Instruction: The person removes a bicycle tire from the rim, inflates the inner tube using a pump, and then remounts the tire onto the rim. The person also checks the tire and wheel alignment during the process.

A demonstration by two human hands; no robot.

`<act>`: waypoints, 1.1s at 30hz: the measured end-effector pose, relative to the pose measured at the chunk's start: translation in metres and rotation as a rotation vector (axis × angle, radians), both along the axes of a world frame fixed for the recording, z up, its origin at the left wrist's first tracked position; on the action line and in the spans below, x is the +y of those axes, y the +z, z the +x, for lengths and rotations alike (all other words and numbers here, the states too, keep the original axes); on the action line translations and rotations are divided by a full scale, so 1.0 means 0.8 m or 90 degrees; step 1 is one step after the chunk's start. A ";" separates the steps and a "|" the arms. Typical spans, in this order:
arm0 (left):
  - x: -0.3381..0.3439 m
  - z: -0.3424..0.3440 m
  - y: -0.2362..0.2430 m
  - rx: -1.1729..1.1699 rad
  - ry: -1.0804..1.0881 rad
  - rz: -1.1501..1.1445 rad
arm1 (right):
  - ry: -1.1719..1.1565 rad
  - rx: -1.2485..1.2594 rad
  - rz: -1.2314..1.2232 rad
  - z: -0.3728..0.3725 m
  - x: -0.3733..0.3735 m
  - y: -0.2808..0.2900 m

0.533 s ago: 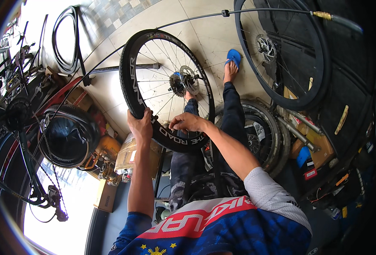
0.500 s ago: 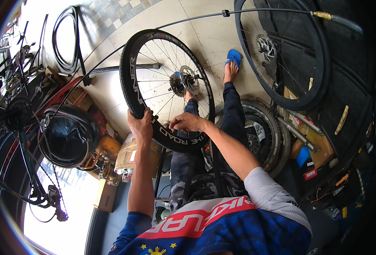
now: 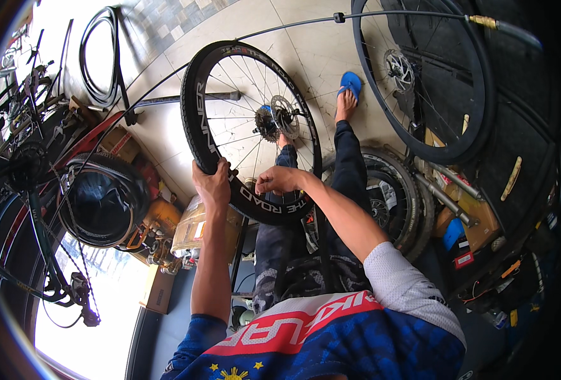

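Note:
A black bicycle wheel [image 3: 197, 123] with pale lettering on its deep rim stands tilted in front of me, over my lower legs. Its hub carries a cog cassette [image 3: 266, 125] and a disc rotor [image 3: 284, 117]. My left hand [image 3: 213, 185] is closed round the tyre and rim at the wheel's near left. Just inside the near part of the rim, my right hand [image 3: 280, 181] has its fingers bent together in a pinch. Whatever those fingertips hold, if anything, is too small and hidden to make out.
A black hose [image 3: 280, 29] arches across the far side. Another wheel [image 3: 483, 107] leans at the right, with tyres [image 3: 413, 209] below it. Left are a bicycle frame [image 3: 39, 237], stacked tyres [image 3: 134, 196] and a cardboard box [image 3: 198, 234]. A coiled hose [image 3: 85, 66] lies far left.
My right hand has turned a little, its fingers curling more tightly at the rim. The wheel has shifted very slightly, and my left hand keeps its hold on it.

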State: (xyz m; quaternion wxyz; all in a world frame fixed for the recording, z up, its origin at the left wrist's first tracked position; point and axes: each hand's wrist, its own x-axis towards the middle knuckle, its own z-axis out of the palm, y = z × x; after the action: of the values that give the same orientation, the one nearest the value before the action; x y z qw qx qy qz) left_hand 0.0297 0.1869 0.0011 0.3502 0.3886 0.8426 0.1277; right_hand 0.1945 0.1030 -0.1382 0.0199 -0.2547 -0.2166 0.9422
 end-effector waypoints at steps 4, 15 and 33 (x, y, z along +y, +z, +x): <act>-0.004 -0.002 -0.002 -0.003 -0.005 0.001 | 0.085 -0.056 0.148 -0.009 0.003 -0.005; -0.011 -0.001 -0.003 -0.011 0.000 0.011 | 0.117 0.014 0.141 0.007 0.002 -0.013; -0.016 0.009 0.006 -0.013 0.011 0.008 | 0.093 0.023 0.159 0.004 -0.013 -0.017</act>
State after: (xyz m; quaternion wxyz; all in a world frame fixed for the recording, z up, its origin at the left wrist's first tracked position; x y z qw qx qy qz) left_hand 0.0365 0.1740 0.0057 0.3555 0.3819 0.8415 0.1400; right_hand 0.1979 0.0924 -0.1515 -0.0135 -0.2165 -0.3497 0.9114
